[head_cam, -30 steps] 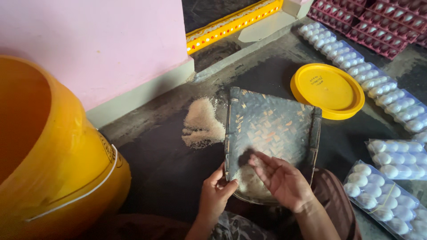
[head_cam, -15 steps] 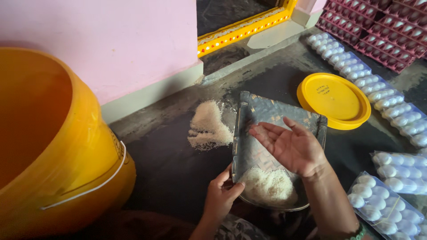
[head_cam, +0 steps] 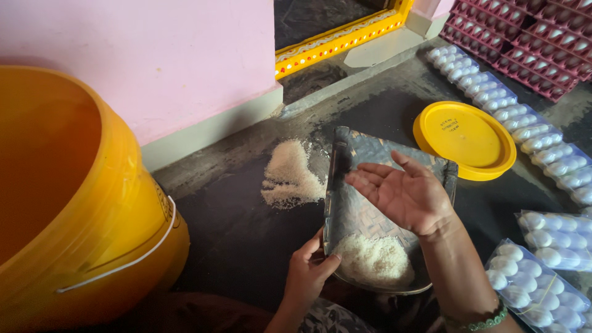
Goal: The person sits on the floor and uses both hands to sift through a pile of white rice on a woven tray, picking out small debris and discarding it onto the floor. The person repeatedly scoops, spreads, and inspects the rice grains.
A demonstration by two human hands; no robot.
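A dark floor runs beneath a pink wall. On it sits a woven winnowing tray (head_cam: 354, 209), white grain (head_cam: 376, 260) heaped at its near end. The left hand (head_cam: 308, 274) pinches the tray's near-left rim; the right hand (head_cam: 404, 191) hovers above it, palm up, fingers spread, holding nothing. Spilled grain (head_cam: 290, 176) lies left, a yellow lid (head_cam: 465, 139) right, a yellow bucket (head_cam: 80, 209) far left

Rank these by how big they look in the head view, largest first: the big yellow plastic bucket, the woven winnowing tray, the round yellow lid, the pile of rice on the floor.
1. Big yellow plastic bucket, though it sits nearest the camera, which inflates it.
2. Woven winnowing tray.
3. Round yellow lid.
4. Pile of rice on the floor, only slightly smaller than the lid.
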